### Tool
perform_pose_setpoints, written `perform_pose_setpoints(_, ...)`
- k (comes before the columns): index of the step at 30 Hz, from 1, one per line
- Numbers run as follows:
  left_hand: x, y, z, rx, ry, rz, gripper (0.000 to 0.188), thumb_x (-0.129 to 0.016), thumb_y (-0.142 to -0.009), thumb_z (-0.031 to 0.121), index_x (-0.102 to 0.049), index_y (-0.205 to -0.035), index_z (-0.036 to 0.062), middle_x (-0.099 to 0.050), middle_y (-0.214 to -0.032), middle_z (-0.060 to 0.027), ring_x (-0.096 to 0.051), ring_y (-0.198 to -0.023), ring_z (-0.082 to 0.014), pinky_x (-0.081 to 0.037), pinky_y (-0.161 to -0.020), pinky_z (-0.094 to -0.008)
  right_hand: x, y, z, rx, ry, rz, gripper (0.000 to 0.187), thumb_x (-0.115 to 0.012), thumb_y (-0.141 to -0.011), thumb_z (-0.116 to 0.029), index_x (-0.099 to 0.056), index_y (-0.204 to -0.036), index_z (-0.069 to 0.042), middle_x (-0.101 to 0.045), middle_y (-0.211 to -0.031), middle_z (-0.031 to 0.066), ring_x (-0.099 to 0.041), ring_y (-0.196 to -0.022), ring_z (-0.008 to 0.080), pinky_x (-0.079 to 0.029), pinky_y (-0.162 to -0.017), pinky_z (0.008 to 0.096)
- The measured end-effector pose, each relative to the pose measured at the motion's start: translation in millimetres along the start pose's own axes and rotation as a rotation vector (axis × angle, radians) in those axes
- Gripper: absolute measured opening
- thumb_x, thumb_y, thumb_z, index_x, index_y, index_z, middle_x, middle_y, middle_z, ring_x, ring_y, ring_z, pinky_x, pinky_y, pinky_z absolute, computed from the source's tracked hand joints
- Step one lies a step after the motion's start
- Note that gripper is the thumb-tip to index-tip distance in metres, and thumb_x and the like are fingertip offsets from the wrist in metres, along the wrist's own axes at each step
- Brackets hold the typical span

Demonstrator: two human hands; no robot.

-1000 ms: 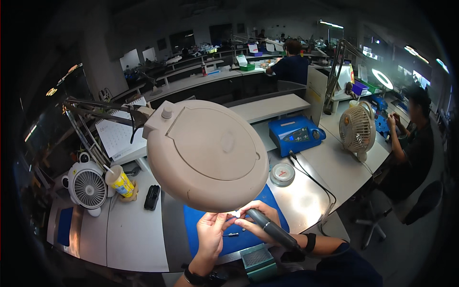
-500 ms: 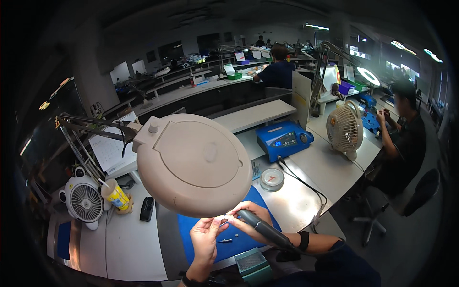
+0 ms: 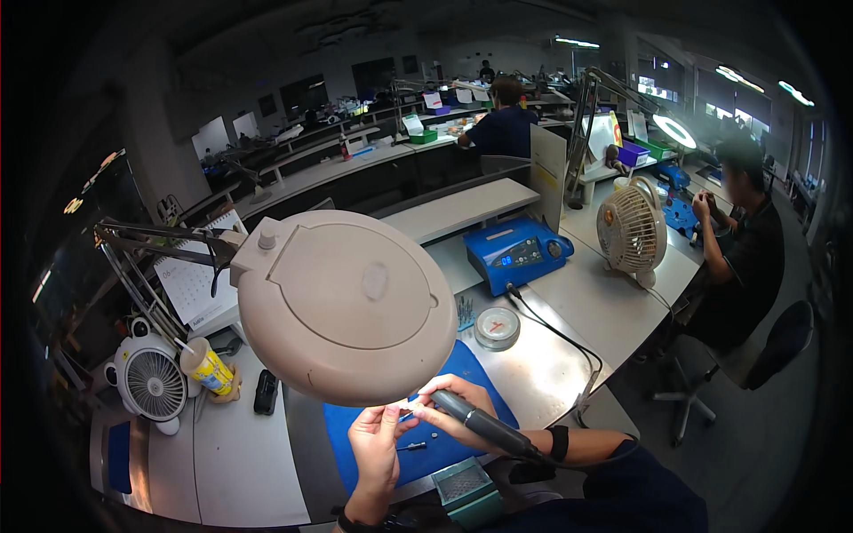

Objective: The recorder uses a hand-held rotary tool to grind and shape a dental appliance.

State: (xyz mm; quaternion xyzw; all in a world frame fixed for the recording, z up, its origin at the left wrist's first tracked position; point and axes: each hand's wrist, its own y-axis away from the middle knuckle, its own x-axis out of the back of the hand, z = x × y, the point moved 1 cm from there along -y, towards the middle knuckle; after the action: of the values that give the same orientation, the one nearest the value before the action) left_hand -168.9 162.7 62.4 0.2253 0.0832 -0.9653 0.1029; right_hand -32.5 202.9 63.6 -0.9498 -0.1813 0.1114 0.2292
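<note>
left hand (image 3: pixel 375 441): raised, palm inward, fingertips pinched, apparently on something tiny | right hand (image 3: pixel 444 407): curled in a pen-like grip, fingertips meeting the left's | forearms: enter from below

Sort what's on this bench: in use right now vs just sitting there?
In use: left hand pinching a small part; right hand holding the corded handpiece; blue mat; magnifier lamp overhead.

Lying about: blue station, round tin, two fans, yellow bottle, black device.
</note>
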Motion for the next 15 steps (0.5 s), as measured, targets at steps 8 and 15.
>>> perform_pose_setpoints(8, 8.9, -3.5, -4.1, 0.045, 0.016, -0.016, 0.021, -0.051, -0.086, 0.011, -0.051, -0.102, -0.0013, -0.059, -0.086, -0.0092, -0.059, -0.076, -0.0149, -0.052, -0.065, -0.0275, -5.0, 2.3, -4.0, 0.023, -0.007, -0.027, 0.019, -0.062, -0.076, -0.003, -0.053, -0.093, -0.004, -0.058, -0.079, 0.0048, -0.054, -0.07, 0.0067, -0.044, -0.061, 0.0194)
perform_pose_setpoints(15, 2.7, -6.0, 10.7, 0.302, -0.024, -0.236, 0.045, -0.054, -0.083, 0.011, -0.032, -0.12, -0.0032, -0.059, -0.085, -0.0118, -0.06, -0.071, -0.0161, -0.053, -0.055, -0.0252, 2.2, -0.9, 5.0, -0.096, -0.054, -0.088, 0.013, -0.055, -0.081, -0.005, -0.053, -0.093, -0.005, -0.059, -0.079, 0.0033, -0.053, -0.067, 0.005, -0.043, -0.057, 0.0189)
